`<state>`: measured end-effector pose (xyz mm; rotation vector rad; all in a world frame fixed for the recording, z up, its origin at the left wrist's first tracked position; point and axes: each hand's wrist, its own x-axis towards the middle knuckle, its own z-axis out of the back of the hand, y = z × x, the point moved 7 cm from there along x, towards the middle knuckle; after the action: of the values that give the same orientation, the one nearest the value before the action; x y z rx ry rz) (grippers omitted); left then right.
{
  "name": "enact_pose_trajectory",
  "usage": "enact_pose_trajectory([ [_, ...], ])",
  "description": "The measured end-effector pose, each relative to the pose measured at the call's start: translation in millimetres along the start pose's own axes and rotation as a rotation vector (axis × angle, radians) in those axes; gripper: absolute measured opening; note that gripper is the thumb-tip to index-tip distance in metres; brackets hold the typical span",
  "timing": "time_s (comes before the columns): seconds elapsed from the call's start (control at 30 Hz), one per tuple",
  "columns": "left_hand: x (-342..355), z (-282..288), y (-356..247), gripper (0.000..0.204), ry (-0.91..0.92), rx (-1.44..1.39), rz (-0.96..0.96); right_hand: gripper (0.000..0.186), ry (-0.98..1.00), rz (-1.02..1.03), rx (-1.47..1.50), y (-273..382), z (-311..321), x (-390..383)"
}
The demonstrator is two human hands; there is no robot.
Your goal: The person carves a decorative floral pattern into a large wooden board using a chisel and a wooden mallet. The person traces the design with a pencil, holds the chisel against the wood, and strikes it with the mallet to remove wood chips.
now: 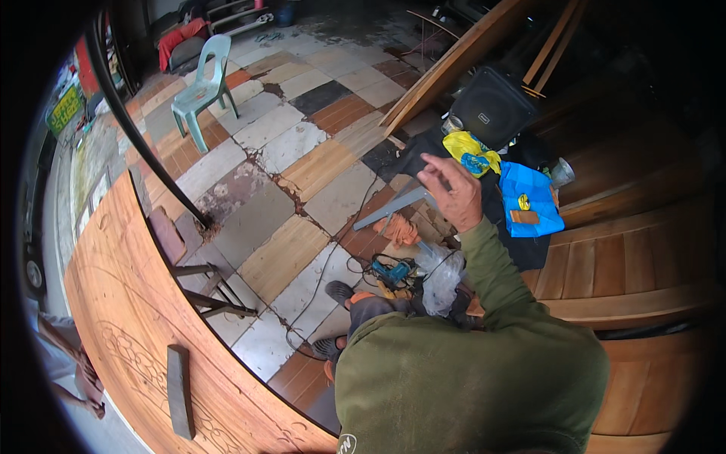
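My right hand, at the end of a green sleeve, is raised over the floor with its fingers bent and a little apart. Nothing shows between the fingers. Just beside and below it is a long flat grey blade-like strip; I cannot tell whether they touch. Near the strip are an orange cloth bundle, a teal corded power tool and a clear plastic bag. To the right of the hand lie a yellow and blue bag and a bright blue bag. My left hand is out of view.
A carved wooden panel at the left bears a dark bar-shaped block; another person's arms show beyond it. A pale green chair, a black speaker and leaning boards stand farther off. A cord crosses the tiles.
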<state>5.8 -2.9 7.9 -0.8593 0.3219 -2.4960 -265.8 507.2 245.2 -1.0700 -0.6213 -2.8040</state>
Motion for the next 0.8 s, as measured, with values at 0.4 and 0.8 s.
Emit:
enact_pose_trajectory([
  [0.4, -20, -87, -226, 0.059, 0.227, -0.298, -0.179, 0.019, -0.597, -0.34, 0.119, -340, 185, 95],
  [0.8, 37, -12, -98, 0.056, -0.081, 0.065, -0.073, 0.045, 0.045, -0.612, -0.388, -721, 224, 110],
])
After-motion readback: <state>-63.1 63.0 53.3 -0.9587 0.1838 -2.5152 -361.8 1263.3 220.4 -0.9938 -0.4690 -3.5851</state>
